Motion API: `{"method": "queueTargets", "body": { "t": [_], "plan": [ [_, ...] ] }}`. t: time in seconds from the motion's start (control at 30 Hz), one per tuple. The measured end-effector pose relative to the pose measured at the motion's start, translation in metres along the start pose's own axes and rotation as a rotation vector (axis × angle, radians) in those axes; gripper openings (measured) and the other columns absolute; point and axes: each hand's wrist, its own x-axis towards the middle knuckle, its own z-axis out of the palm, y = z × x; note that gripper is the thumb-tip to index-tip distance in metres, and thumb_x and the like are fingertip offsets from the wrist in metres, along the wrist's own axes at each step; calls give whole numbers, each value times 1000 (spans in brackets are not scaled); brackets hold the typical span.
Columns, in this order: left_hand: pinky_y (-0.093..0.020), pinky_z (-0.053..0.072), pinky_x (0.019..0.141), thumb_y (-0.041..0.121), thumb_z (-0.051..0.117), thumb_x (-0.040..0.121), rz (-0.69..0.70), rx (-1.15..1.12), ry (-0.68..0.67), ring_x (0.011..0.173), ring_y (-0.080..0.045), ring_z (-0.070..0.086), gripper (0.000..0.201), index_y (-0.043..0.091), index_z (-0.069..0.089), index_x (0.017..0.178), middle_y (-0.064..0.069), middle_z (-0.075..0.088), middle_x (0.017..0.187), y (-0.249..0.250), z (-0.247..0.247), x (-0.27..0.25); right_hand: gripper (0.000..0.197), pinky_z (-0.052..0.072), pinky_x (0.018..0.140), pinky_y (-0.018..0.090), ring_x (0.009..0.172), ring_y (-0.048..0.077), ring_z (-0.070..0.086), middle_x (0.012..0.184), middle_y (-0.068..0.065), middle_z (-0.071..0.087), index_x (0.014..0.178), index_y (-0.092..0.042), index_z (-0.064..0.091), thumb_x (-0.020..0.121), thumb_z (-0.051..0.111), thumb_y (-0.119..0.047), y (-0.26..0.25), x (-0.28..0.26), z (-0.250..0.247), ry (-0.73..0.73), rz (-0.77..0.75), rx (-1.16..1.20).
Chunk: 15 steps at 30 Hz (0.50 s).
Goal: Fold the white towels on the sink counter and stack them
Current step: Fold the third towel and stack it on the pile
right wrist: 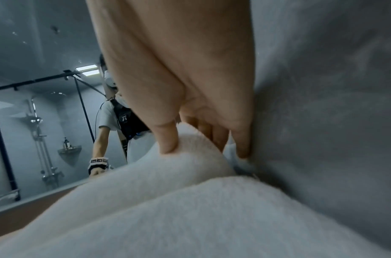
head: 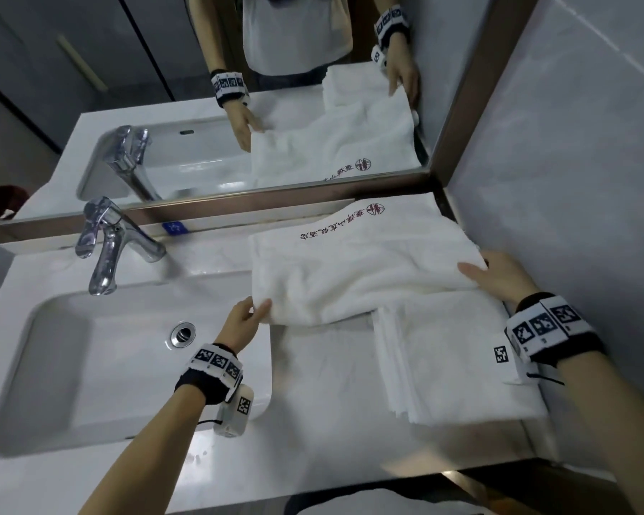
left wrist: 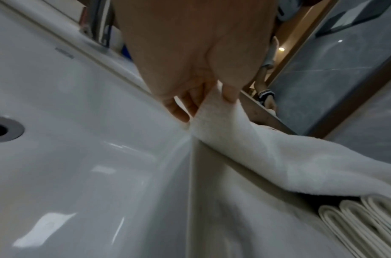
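Towel (head: 354, 269): white fluffy terry cloth, matt. Sink (head: 71, 366): glossy smooth ceramic. Tap (head: 108, 243): shiny chrome metal.

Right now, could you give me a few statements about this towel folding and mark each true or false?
1. Both hands hold the same towel. True: the left hand and the right hand grip the printed towel.
2. That towel lies inside the sink basin. False: it is on the counter beside it.
3. A folded stack lies partly under the towel. True.
4. The faucet is running. False: no water shows.
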Motion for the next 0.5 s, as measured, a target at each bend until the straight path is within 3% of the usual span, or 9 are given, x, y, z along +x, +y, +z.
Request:
{"method": "queueTargets", "body": {
  "t": [0.1,0.13,0.23,0.27,0.33,0.37,0.43,0.5],
  "plan": [
    [-29,35,98,24,38,101,8,-64,76,112,-14,48,33,5,46,126,-4,53,121,14,-7,5,39,40,102,43,119,35,52,130,21,56,129,-2,52,95,50,-23,-10,2,-3,92,-85,56],
    [-31,36,95,27,37,101,11,-59,104,108,-14,46,30,5,45,121,-4,52,116,21,-11,8,42,38,104,45,122,35,50,133,20,53,132,-3,49,96,49,-24,-14,4,-6,125,-100,70],
    [-30,35,67,33,38,99,34,-10,219,81,-16,40,25,9,38,94,0,43,84,46,-29,24,41,35,102,39,123,35,47,137,21,49,131,-2,46,98,44,-27,-30,17,-17,226,-130,64],
    [-31,33,64,33,40,99,40,6,271,77,-16,39,25,9,37,92,2,41,79,57,-36,30,40,35,100,36,123,34,47,137,22,49,129,-2,47,99,43,-28,-35,22,-21,256,-135,66],
    [-28,34,70,32,43,97,26,35,344,77,-17,42,24,9,44,94,1,46,79,74,-48,43,41,35,98,31,124,32,48,137,19,50,129,-4,49,98,45,-30,-44,33,-30,282,-131,106],
    [-25,36,70,31,45,97,2,42,339,73,-18,44,24,8,49,92,-2,48,79,80,-53,49,40,35,96,30,122,31,49,135,17,53,128,-6,51,97,47,-30,-46,38,-33,270,-118,136],
    [-23,36,54,32,50,95,-78,67,289,58,-18,41,33,10,48,70,-3,45,65,84,-57,52,42,39,96,33,117,31,54,130,16,58,126,-6,56,93,52,-31,-45,45,-37,203,-33,184],
    [-28,32,52,33,55,92,-192,143,209,61,-22,42,40,10,47,61,-6,46,60,78,-56,47,45,44,95,39,110,33,58,121,19,62,122,-1,59,90,57,-32,-38,46,-35,123,92,180]
  ]
}}
